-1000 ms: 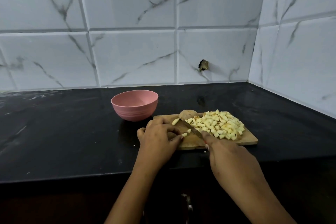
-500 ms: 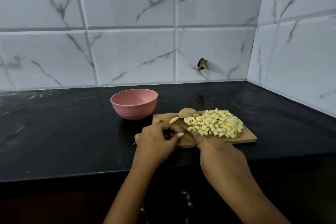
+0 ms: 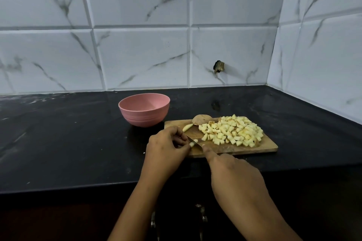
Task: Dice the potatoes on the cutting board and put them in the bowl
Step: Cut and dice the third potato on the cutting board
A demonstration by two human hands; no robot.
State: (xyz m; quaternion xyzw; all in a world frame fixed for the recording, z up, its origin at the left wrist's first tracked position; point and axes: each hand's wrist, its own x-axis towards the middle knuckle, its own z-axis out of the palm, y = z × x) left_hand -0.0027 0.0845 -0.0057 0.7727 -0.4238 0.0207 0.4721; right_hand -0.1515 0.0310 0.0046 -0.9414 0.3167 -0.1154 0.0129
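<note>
The black counter (image 3: 58,143) carries everything. You have set the wooden cutting board (image 3: 225,149) square in front of you, with the pink bowl (image 3: 144,116) just off its corner at ten o'clock. That looks like a short reach for the transfer. The bowl shows nothing inside, so no potato has gone in yet.

The diced potato (image 3: 231,133) is heaped towards the board's three o'clock side, pale yellow cubes of roughly even size with some brownish faces. That leaves you bare wood for cutting at nine o'clock.

Your right hand (image 3: 235,174) grips the knife (image 3: 193,140). The handle is hidden under your palm, and your forefinger lies along the spine, likely to steady the blade. Your left hand (image 3: 166,147) curls over at the board's nine o'clock edge. Its fingertips pinch a small potato strip (image 3: 192,144) right against the blade, knuckles forward as a guard.

An unpeeled potato half (image 3: 201,119), brown-skinned and domed, waits at the far edge at eleven o'clock. A loose pale wedge (image 3: 187,127) lies just beside it.
</note>
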